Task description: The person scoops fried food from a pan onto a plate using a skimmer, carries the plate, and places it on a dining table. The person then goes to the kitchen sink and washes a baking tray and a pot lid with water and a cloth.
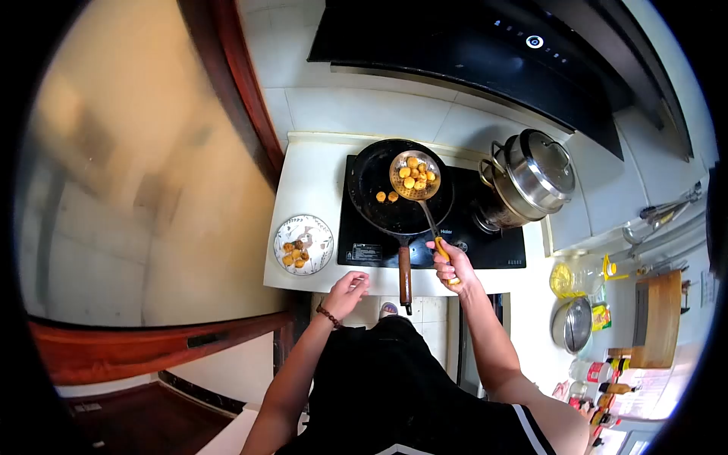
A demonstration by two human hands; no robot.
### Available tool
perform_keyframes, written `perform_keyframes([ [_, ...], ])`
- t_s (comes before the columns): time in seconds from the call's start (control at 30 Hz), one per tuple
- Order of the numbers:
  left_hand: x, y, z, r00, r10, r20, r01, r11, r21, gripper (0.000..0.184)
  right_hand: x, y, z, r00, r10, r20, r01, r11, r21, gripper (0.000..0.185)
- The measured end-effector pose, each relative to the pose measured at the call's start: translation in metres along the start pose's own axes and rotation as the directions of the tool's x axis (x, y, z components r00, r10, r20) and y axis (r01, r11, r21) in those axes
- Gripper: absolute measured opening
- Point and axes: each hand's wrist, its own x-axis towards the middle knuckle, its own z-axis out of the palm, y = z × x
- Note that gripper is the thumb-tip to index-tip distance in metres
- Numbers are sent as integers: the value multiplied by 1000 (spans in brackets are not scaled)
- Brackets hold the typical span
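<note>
My right hand is wrapped round the yellow handle of a skimmer. The skimmer's perforated bowl, over the black frying pan, holds several golden-brown round pieces. Two more pieces lie in the pan, left of and below the bowl. The pan's brown handle points toward me, just left of my right hand. My left hand is near the counter's front edge with its fingers curled; whether they hold anything is unclear. Up and left of it, a patterned plate bears several browned pieces.
A lidded steel steamer pot stands on the right burner of the black cooktop. A range hood hangs above. On the right counter are a steel bowl, an oil bottle, a wooden board and several condiment bottles.
</note>
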Motion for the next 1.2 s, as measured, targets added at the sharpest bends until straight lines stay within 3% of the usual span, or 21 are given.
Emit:
perform_keyframes([
  [0.1, -1, -3, -15, 999, -9, 36, 9, 1000, 11, 29, -4, 12, 9, 1000, -26, -3, 26, 1000, -6, 33],
  [0.23, -1, -10, -30, 997, 11, 80, -9, 999, -33, 32, -12, 37, 29, 986, -108, -130, 103, 993, -49, 29],
  [0.37, -5, -12, -39, 993, 18, 119, -17, 1000, -9, 31, -15, 51, 42, 992, -63, -110, 74, 993, 96, 31],
  [0.43, -6, -13, -43, 989, 32, 144, -32, 999, 1, 31, -19, 64, 52, 972, -159, -172, 156, 987, -32, 31],
  [0.6, -11, -14, -55, 978, 8, 207, -22, 998, 63, 30, -25, 74, 61, 987, -108, -117, 115, 992, 51, 31],
  [0.67, -14, -15, -58, 979, 3, 204, -14, 998, 53, 30, -29, 82, 67, 976, -170, -133, 154, 980, -126, 33],
  [0.7, -16, -16, -61, 980, 0, 197, -10, 999, 49, 30, -33, 80, 79, 983, -124, -132, 116, 991, -68, 33],
  [0.9, -30, -31, -75, 987, 39, 159, -39, 999, -5, 31, -32, 114, 111, 992, -82, -100, 63, 982, -179, 34],
  [1.2, -56, -59, -104, 999, -5, 49, 9, 998, -70, 30, 26, 180, 114, 980, 107, -169, -173, 878, -445, 30],
])
